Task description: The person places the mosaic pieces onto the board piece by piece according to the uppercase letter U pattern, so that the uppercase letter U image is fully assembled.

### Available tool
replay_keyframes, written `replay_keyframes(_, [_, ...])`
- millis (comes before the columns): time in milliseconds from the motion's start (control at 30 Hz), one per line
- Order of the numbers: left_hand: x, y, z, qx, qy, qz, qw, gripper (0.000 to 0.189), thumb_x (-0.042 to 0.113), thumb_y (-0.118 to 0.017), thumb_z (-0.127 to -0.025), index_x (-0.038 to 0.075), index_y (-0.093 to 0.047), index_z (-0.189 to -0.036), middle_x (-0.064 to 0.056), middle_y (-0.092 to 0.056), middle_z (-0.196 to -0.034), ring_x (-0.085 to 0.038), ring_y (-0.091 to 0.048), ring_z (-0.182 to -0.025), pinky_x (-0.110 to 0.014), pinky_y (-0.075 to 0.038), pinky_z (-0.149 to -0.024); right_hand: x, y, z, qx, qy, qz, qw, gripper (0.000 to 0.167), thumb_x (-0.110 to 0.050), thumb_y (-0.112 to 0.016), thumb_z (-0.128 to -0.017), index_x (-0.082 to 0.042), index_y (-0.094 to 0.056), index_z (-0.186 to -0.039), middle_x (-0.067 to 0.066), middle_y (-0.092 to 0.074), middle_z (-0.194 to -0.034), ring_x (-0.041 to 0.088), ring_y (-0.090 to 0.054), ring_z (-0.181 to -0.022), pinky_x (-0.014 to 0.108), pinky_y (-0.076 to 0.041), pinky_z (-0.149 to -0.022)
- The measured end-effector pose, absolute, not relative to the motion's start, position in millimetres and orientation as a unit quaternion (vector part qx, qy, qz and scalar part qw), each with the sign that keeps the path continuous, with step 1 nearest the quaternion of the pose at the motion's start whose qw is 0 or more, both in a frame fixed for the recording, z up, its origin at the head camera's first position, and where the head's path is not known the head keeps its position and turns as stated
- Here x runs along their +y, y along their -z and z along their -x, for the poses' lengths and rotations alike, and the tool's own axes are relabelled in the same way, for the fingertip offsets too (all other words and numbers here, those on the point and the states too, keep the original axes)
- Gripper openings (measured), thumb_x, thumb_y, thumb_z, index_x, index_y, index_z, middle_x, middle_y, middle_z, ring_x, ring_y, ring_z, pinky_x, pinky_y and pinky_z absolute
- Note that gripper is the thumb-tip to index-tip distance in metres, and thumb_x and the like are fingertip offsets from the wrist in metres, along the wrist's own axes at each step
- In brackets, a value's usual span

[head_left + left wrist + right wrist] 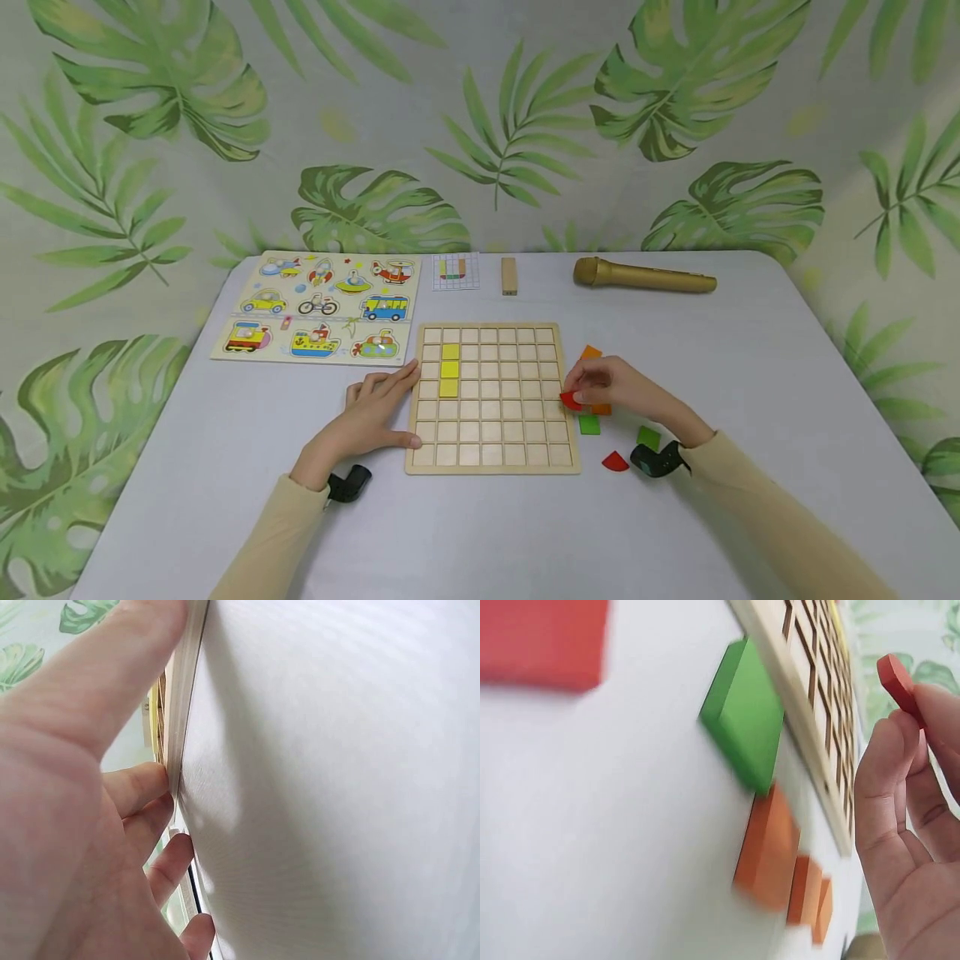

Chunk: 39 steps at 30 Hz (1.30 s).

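Note:
A square wooden grid board (pixel 491 400) lies on the table, with three yellow square tiles (pixel 449 370) in a column in its second column from the left. My left hand (pixel 372 414) rests at the board's left edge, thumb and a fingertip touching the rim, fingers fairly straight. Over the board's right edge, my right hand (pixel 611 387) pinches a red quarter-round piece (pixel 897 681) between thumb and fingers, raised above the table in the right wrist view. Beneath and beside that hand lie orange pieces (pixel 591 352) and a green tile (pixel 589 425).
Another green tile (pixel 648 437) and a red quarter-round piece (pixel 616 462) lie nearer the right wrist. Behind the board are a vehicle picture puzzle (pixel 348 305), a small pattern card (pixel 456 272), a wooden block (pixel 509 276) and a gold microphone (pixel 645 275).

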State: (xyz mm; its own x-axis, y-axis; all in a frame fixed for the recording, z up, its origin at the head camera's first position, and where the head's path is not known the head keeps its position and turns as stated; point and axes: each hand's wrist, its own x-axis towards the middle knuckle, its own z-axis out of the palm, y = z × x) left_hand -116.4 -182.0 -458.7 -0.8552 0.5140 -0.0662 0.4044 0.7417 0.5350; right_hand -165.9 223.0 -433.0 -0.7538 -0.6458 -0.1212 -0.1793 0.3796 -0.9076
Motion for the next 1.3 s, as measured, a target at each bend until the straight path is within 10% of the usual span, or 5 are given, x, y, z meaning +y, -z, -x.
replay_keyframes(1300, [-181.5, 455.1, 115.6, 0.926, -0.268, -0.242, 0.111, 0.102, 0.046, -0.078, -0.074, 0.006, -0.025, -0.152, -0.006, -0.014, -0.159, -0.035, -0.022, -0.131, -0.051, -0.016, -0.093, 56.9, 442.0, 170.0, 0.818, 0.433, 0.306, 0.222, 0.010, 0.003, -0.065, -0.084, -0.006, -0.067, -0.087, -0.002, -0.061, -0.077, 0.012, -0.055, -0.070, 0.025, -0.045, -0.066])
